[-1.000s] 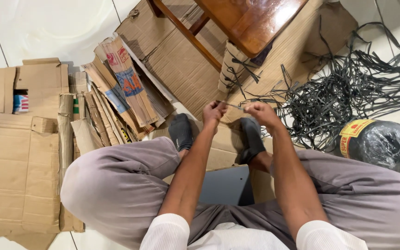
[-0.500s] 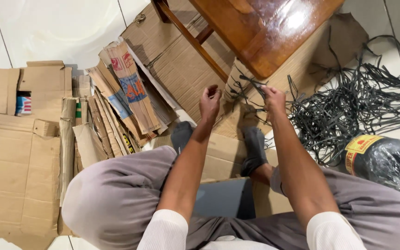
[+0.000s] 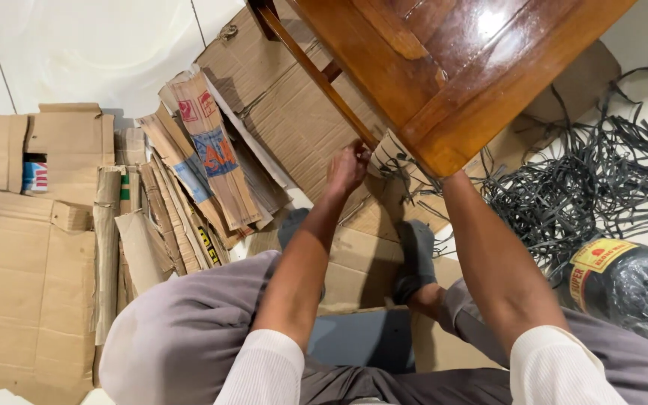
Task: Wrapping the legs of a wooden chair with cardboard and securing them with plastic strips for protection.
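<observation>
My left hand (image 3: 348,166) reaches forward to the left end of a rolled cardboard bundle (image 3: 386,152), fingers curled and pinched on a thin black strap that wraps it. The bundle lies on flattened cardboard, mostly under the corner of a glossy wooden table (image 3: 444,67). That corner hides my right hand; only the right forearm (image 3: 481,247) shows, pointing at the bundle. Loose black strap ends (image 3: 414,180) trail off the bundle beside my arms.
A tangle of black straps (image 3: 586,187) covers the floor at right, with a plastic-wrapped coil of strap (image 3: 631,289) beside my knee. Folded cardboard strips (image 3: 204,150) and flattened boxes (image 3: 24,277) lie at left. My feet in dark socks (image 3: 416,251) rest on cardboard.
Both hands have moved forward from in front of my feet to the bundle. My head has leaned in, so the table corner now covers the right hand.
</observation>
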